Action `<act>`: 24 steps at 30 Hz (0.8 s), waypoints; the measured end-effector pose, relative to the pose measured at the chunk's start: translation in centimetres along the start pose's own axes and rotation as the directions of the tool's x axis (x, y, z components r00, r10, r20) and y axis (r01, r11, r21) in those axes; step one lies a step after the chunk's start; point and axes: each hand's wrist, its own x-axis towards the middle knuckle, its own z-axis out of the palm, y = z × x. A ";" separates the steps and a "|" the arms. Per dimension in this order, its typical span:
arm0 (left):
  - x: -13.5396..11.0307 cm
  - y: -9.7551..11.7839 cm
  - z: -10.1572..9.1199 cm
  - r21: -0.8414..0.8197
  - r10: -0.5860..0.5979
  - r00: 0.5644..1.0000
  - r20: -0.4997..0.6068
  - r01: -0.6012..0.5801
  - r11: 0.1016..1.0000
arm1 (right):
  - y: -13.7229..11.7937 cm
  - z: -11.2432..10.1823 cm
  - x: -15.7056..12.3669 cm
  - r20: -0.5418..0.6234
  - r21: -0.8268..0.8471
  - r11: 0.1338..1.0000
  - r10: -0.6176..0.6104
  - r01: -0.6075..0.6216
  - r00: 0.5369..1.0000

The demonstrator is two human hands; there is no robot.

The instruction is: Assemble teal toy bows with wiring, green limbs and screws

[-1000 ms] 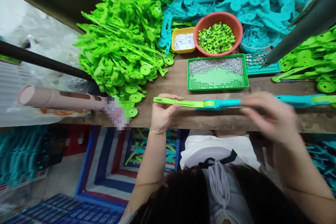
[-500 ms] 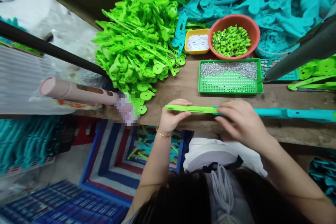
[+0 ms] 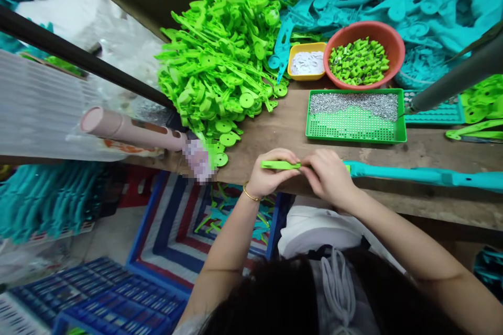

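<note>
Near the front edge of the table, my left hand (image 3: 271, 170) is closed on the left end of a flat green plastic part (image 3: 277, 165). My right hand (image 3: 328, 175) pinches the same part, its fingertips close to the left ones. Past the right hand a long teal plastic part (image 3: 412, 174) extends to the right edge, with a sliver of green at its near end. The join between green and teal lies behind my right hand, and whether the fingertips hold anything small is hidden.
A heap of green parts (image 3: 223, 63) and teal parts (image 3: 424, 5) fills the back. A red bowl (image 3: 396, 57), yellow tray (image 3: 310, 76) and green tray (image 3: 353, 140) with small metal pieces stand ahead. A dark pole (image 3: 459, 84) slants at right. A pink cylinder (image 3: 129, 131) lies left.
My right hand has slid left along the parts toward my left hand, and its fingers now pinch the green part. The whole view has shifted slightly.
</note>
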 end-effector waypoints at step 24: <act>-4.3 5.6 -0.2 0.821 0.716 0.696 -0.045 -0.382 0.423 | 3.8 -14.9 -9.9 -0.144 -0.779 0.626 -0.217 0.025 0.965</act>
